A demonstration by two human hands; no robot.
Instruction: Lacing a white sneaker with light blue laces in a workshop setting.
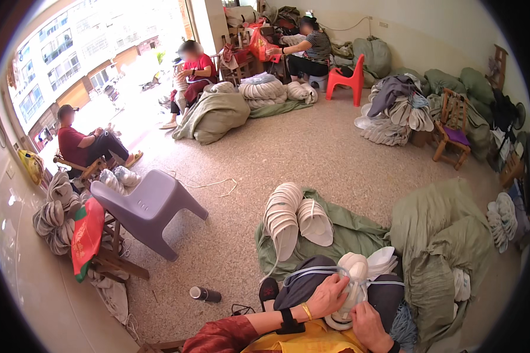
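One white shoe [354, 268] between left hand [328, 296] and right hand [368, 325].

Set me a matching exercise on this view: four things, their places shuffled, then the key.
1. White rounded shoe
2. Dark cylindrical flask
3. Red plastic chair
4. Flat purple pad

A. On the seat of a brown wooden chair
B. At the person's left hand and right hand
C. Right of the person in a striped top
D. On the speckled floor, beyond the dark red sleeve

Pairs: 1-B, 2-D, 3-C, 4-A
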